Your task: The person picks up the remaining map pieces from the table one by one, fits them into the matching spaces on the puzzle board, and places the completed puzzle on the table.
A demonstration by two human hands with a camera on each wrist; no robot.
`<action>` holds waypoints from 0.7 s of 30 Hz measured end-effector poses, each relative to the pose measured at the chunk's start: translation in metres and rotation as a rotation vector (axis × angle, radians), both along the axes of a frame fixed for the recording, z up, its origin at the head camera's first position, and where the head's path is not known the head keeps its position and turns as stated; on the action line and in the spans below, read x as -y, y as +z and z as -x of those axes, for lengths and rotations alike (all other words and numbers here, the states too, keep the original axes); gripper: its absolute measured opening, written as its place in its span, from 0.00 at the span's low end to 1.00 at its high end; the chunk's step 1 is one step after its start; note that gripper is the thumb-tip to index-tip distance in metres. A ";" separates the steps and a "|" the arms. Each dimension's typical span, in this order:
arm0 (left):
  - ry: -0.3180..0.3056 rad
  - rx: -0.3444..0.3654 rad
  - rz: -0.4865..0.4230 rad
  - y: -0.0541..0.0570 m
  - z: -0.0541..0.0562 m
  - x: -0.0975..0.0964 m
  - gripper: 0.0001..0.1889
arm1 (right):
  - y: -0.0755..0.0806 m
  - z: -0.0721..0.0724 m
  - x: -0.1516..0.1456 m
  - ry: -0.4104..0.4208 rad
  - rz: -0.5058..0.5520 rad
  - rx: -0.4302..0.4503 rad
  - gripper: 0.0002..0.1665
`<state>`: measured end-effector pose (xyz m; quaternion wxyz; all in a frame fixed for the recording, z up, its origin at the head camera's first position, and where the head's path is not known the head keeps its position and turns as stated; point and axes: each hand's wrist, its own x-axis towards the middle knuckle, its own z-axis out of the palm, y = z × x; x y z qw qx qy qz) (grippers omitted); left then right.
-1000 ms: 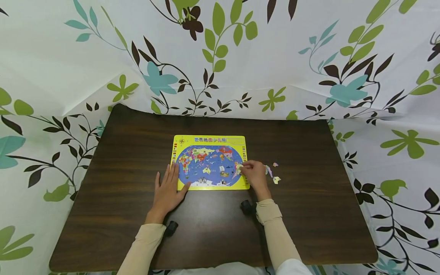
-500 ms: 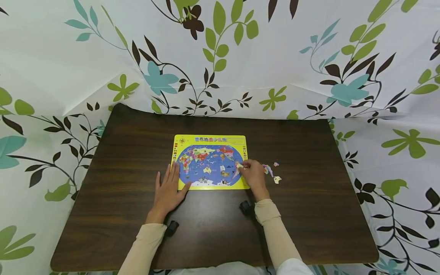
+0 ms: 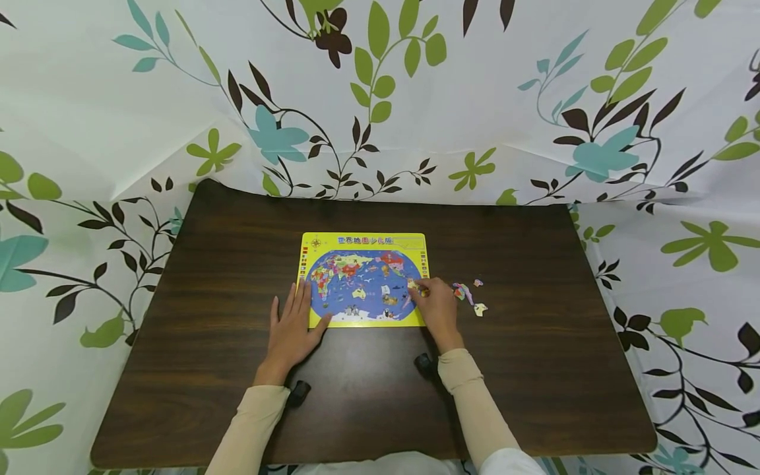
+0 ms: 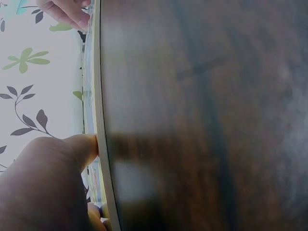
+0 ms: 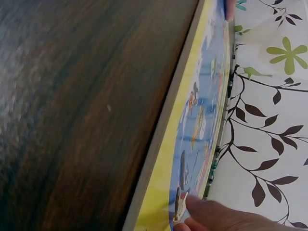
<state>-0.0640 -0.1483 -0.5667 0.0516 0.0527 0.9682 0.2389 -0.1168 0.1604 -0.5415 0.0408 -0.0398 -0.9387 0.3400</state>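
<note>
A yellow-bordered world map puzzle board (image 3: 356,324) with a blue oval map lies flat on the table. My left hand (image 3: 289,336) rests with spread, straight fingers on its left front corner; in the left wrist view the thumb meets the board's edge (image 4: 97,72). At the map's right side, my right hand (image 3: 439,309) pinches a small pale puzzle piece (image 5: 181,204) between thumb and finger, close over the board surface. The hand covers most of that piece in the head view. Right of this hand lie a cream loose piece (image 3: 479,309) and a smaller pinkish one (image 3: 478,282).
A long multicoloured piece (image 3: 464,293) also lies beside the right hand. The dark wooden table (image 3: 237,264) extends around the board. Behind it hangs a white cloth (image 3: 463,99) with leaf prints. Black wrist cameras (image 3: 299,394) sit by both forearms.
My right hand has shifted slightly left over the map's right side, showing more of the loose pieces beside it. The left hand stays where it was on the board.
</note>
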 end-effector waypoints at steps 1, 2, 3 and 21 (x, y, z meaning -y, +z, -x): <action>0.001 0.000 0.002 0.000 0.000 0.000 0.48 | 0.000 0.000 0.000 0.001 -0.002 -0.012 0.17; 0.001 0.001 0.006 0.000 0.000 0.000 0.48 | -0.001 -0.001 0.000 -0.001 -0.002 -0.018 0.17; 0.001 0.003 0.010 0.000 0.000 0.000 0.49 | 0.000 -0.001 0.000 -0.004 0.000 -0.021 0.17; 0.010 -0.008 0.001 -0.001 0.000 -0.002 0.48 | -0.004 0.001 0.000 -0.021 -0.040 0.001 0.10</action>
